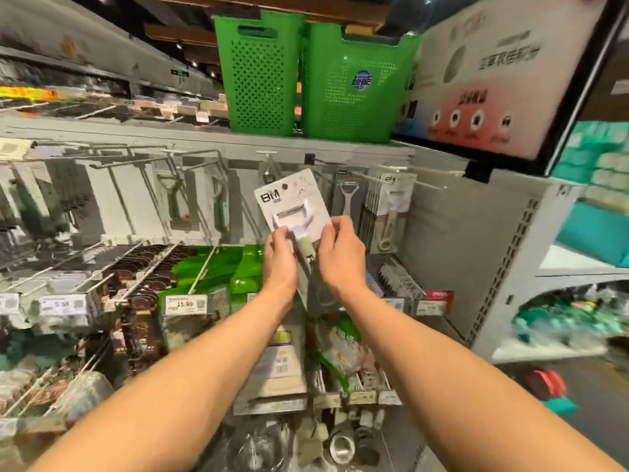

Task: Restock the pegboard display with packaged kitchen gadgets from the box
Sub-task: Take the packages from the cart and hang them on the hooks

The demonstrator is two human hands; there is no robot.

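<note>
Two green baskets [258,73] up top. One peeler pack [289,199], two hands on it: left hand [279,258] and right hand [342,257]. Readable price tags [185,304]: just two, rest's too blurry to count.

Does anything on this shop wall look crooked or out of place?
Only the peeler pack is askew. The left hand and right hand pinch it at a tilt in front of the pegboard, not yet on a hook. Some hooks further left look bare, though blur hides detail.

White carded peeler pkg [294,206], tilted left, upright w/ hang-hole near grey pegboard [102,199] hooks.
</note>
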